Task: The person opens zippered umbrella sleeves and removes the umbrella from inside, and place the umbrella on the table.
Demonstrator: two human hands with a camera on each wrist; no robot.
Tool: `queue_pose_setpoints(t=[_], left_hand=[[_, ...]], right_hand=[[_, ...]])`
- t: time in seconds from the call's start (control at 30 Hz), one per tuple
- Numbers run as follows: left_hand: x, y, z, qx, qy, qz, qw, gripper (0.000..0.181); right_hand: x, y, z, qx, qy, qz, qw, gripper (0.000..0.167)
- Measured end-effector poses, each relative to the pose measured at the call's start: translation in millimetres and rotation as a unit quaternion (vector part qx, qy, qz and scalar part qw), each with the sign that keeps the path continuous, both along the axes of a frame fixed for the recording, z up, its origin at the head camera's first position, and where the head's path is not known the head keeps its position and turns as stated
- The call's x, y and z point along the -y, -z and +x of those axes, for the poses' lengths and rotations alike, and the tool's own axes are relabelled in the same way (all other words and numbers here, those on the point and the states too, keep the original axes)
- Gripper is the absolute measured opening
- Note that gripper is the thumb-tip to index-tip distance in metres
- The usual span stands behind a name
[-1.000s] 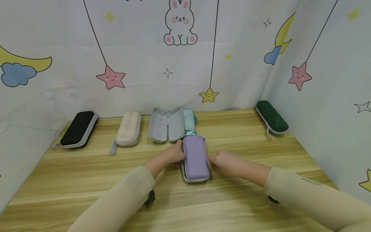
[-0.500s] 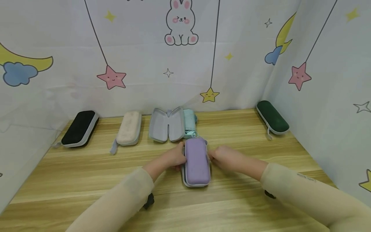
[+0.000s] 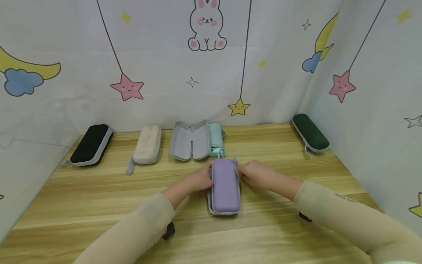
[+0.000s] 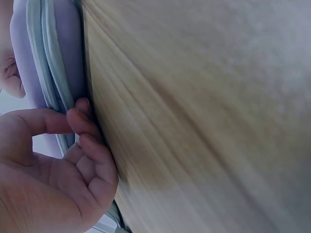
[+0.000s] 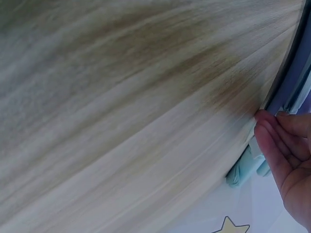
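Note:
A purple zip case (image 3: 225,186) with a pale grey rim stands lengthwise on the wooden table in front of the person. The left hand (image 3: 200,179) grips its left side; in the left wrist view the thumb and curled fingers (image 4: 99,162) lie at the zip seam. At the upper right edge, the right hand (image 3: 254,173) pinches at the seam with thumb and fingertips (image 5: 272,141). The zipper pull itself is hidden by those fingers. Just behind the case lies a folded teal compact umbrella (image 3: 216,137), partly behind an open grey case shell (image 3: 190,141).
A black case (image 3: 91,145) and a cream case (image 3: 147,144) lie at the back left. A dark green case (image 3: 310,132) is at the back right corner. Printed white cloth (image 3: 158,55) rises behind the wooden table (image 3: 132,205).
The purple case has shifted slightly toward the person, with the left hand still on it. The right hand has slid up along the case's right edge toward its far end.

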State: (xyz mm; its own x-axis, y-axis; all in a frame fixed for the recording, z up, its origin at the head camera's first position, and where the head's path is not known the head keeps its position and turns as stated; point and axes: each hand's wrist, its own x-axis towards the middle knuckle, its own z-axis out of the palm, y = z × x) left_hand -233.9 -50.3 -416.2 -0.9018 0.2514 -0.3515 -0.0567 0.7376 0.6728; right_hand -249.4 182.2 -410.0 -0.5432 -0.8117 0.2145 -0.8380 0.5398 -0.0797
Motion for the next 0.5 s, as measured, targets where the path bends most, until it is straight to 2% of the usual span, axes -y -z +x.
queue_pose_setpoints(t=[0.1,0.2,0.37,0.5], left_hand=[[2.7,1.1,0.8,0.007,-0.005,0.020,0.9997,0.068],[7.8,4.3,1.0,0.020,-0.014,0.042,0.9988,0.051],[15.1,9.3,0.4,0.031,-0.022,0.052,0.9979,0.018],[16.3,10.1,0.6,0.038,-0.014,0.055,0.9977,0.012]], right_hand=[[1,-1.9,0.8,0.011,0.014,0.008,0.9998,0.024],[3,-3.2,1.8,0.007,0.025,0.018,0.9995,0.022],[6,-6.4,4.8,-0.051,0.045,0.036,0.9970,0.018],[11,-11.1,9.0,-0.071,0.063,0.048,0.9944,0.009]])
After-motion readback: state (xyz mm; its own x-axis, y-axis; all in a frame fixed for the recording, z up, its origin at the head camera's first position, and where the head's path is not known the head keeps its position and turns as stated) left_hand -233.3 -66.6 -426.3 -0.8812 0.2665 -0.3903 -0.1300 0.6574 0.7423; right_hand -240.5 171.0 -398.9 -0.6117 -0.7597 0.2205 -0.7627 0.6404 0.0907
